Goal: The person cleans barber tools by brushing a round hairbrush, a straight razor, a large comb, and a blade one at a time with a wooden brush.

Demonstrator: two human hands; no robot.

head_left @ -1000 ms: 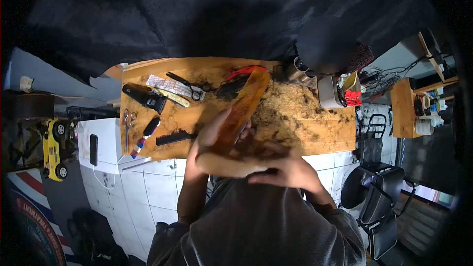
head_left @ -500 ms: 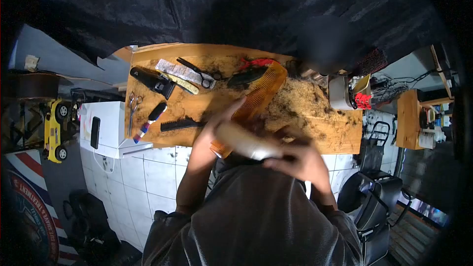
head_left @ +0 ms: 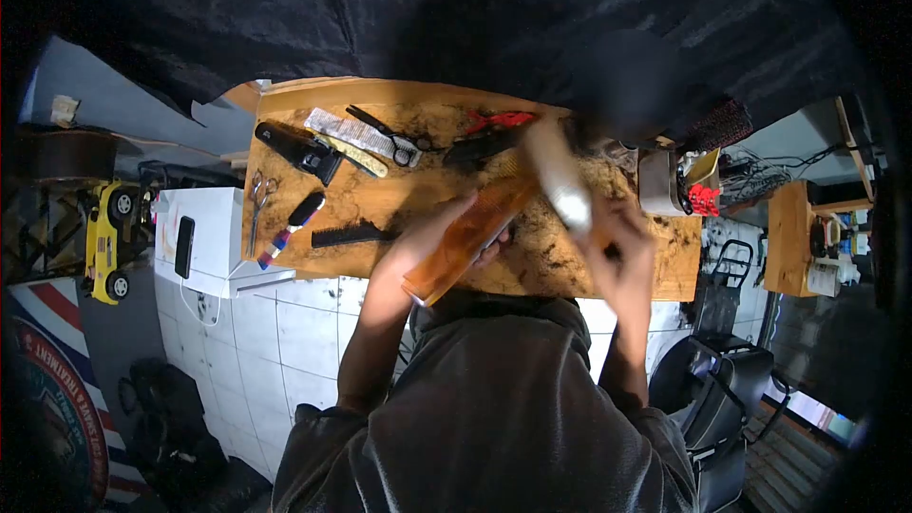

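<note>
Over the near edge of the hair-strewn brown wooden counter [head_left: 676, 275], my L hand [head_left: 410, 249] grasps the wide translucent amber plastic comb [head_left: 472, 236], my R hand [head_left: 622, 249] a blurred, pale, oblong brush [head_left: 559, 178], best w/ comb steady & strokes light, along its teeth.

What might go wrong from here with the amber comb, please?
The blurred, brush-like tool in the right hand might knock the amber comb from the left hand. Loose hair on the wooden table could also be swept onto the black scissors.
</note>
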